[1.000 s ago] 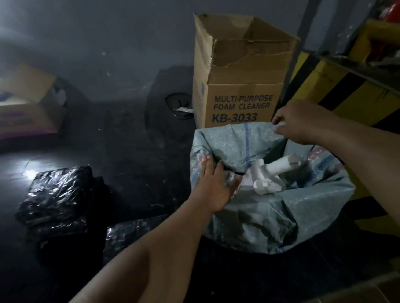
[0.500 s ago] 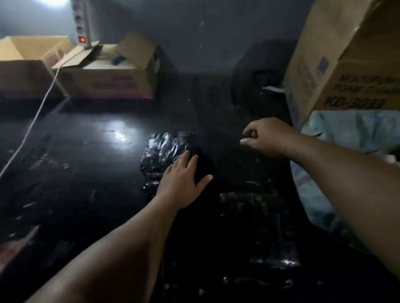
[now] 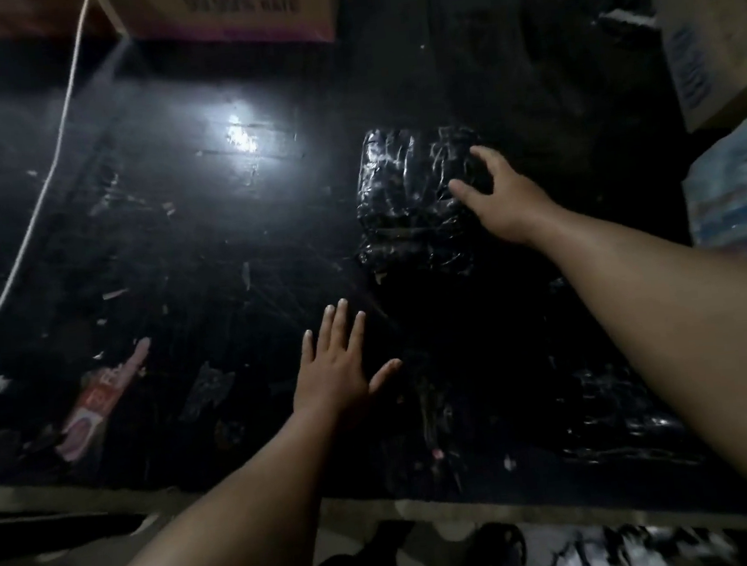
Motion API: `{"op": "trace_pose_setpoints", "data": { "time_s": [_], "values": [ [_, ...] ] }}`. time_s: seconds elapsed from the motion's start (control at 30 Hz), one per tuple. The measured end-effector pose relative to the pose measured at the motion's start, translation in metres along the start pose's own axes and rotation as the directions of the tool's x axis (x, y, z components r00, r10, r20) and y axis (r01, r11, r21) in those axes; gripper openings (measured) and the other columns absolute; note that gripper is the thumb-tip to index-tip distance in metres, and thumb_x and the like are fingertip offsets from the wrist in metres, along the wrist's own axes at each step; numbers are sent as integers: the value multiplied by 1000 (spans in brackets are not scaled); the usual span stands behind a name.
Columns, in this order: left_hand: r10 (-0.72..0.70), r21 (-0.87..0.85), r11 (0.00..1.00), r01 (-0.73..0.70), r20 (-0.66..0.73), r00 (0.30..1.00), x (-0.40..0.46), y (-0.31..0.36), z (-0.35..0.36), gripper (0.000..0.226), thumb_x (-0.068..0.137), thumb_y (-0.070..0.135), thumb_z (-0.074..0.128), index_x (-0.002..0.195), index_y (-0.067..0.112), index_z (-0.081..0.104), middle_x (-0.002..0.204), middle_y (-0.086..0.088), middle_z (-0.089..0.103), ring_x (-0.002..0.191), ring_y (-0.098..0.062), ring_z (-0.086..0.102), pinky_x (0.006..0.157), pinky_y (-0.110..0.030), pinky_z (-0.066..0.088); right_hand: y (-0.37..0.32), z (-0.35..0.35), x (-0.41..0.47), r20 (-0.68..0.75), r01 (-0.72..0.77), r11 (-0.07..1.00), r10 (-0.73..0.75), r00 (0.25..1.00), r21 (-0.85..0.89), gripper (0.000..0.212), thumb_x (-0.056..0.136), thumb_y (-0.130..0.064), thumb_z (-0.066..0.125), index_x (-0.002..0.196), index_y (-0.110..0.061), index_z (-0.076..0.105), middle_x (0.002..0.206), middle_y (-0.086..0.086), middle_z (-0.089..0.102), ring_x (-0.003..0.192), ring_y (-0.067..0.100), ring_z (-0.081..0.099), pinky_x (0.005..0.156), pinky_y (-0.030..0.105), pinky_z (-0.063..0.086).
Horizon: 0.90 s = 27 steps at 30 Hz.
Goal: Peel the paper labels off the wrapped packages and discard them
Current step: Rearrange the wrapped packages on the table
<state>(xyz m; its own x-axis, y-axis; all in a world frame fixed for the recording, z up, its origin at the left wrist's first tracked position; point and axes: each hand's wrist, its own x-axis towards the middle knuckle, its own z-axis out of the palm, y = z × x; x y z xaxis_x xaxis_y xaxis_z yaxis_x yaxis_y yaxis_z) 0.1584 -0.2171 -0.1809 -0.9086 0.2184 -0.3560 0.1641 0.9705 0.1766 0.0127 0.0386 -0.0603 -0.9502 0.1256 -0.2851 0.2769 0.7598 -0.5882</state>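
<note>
On the dark worktop (image 3: 175,238) a black wrapped package (image 3: 404,197) lies right of centre, the right hand (image 3: 498,195) spread wide on it; the left hand (image 3: 337,370) rests flat and open nearer. Boxes (image 3: 236,13) stand at the far edge, a white cord (image 3: 43,214) runs left, a sack (image 3: 738,202) sits right, its contents unseen

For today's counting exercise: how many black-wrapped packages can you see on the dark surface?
2: one package under the right hand, another package near the front right edge. Darkness may hide others.
</note>
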Motion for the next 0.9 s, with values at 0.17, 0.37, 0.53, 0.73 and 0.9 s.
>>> {"op": "trace_pose_setpoints", "data": {
  "time_s": [0.17,0.37,0.53,0.73,0.9],
  "values": [
    [13,63,998,-15,33,999,-5,-8,20,99,85,86,5,153,22,-29,157,-2,-42,143,-19,-41,120,-50,-19,-4,25,15,-40,-56,979,65,997,194,68,88,-64,51,147,-41,26,154,2,37,132,27,45,99,32,36],
    [11,65,998,-8,-45,999,-5,-7,27,100,86,87,6,154,22,-26,158,-1,-39,143,-18,-40,121,-50,-16,-10,37,22,-126,-36,962,73,989,272,61,83,-58,61,134,-42,30,132,6,54,102,20,56,88,34,46],
    [15,56,998,-10,-92,996,-8,-7,29,98,87,86,8,156,24,-22,162,0,-32,146,-16,-36,122,-49,-12,-20,36,6,-210,84,968,-34,977,236,48,90,-45,59,132,-45,36,123,6,38,80,7,51,61,16,38],
    [14,-33,999,-17,-93,996,-7,-9,25,81,95,70,11,160,26,-10,164,4,-25,149,-12,-27,123,-43,-12,-5,42,-65,-301,119,957,-35,953,266,48,91,-39,59,136,-44,42,121,7,38,78,-3,43,65,5,32],
    [-41,-128,991,24,-134,990,-26,-25,28,72,101,60,27,162,27,5,167,7,-13,152,-10,-16,123,-39,-8,29,57,-135,-305,105,936,3,952,337,48,92,-36,60,138,-39,45,124,12,43,95,6,44,91,11,28]
  ]
}}
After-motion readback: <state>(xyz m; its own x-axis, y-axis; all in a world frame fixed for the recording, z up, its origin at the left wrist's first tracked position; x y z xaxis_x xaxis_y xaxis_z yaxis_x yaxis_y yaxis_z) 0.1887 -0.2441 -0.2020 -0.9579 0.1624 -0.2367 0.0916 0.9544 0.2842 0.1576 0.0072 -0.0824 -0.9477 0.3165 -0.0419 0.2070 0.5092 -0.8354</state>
